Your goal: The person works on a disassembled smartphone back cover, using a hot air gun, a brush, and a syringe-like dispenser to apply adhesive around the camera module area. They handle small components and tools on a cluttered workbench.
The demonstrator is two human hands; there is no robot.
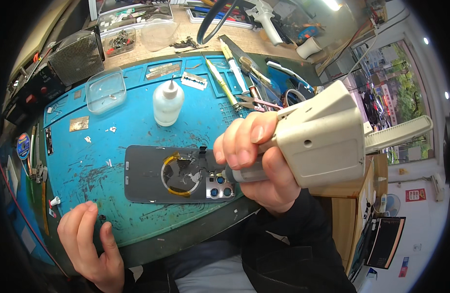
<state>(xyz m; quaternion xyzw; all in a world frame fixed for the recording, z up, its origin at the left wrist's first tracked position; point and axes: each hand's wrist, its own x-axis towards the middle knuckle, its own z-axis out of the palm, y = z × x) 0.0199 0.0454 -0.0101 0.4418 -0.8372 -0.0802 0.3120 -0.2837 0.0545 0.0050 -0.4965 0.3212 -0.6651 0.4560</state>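
Observation:
My right hand [256,161] grips a cream plastic dispensing gun [320,139] with a clear syringe barrel [249,173]. The barrel's tip hangs at the camera end of a dark grey phone back panel [144,173] lying on the blue mat [112,224]; I cannot tell whether it touches. The panel has a round central area with torn film [183,173] ringed in amber, and several lens rings [217,192] at its right end. My left hand [90,239] is open, fingers loosely curled, by the mat's front left, holding nothing.
A white squeeze bottle [167,105] stands behind the panel. A clear tray [106,91], razor blade [194,81] and several pen-like tools [220,78] lie farther back. A black device [25,93] is at left. A cable [208,22] loops overhead; a window [400,88] is at right.

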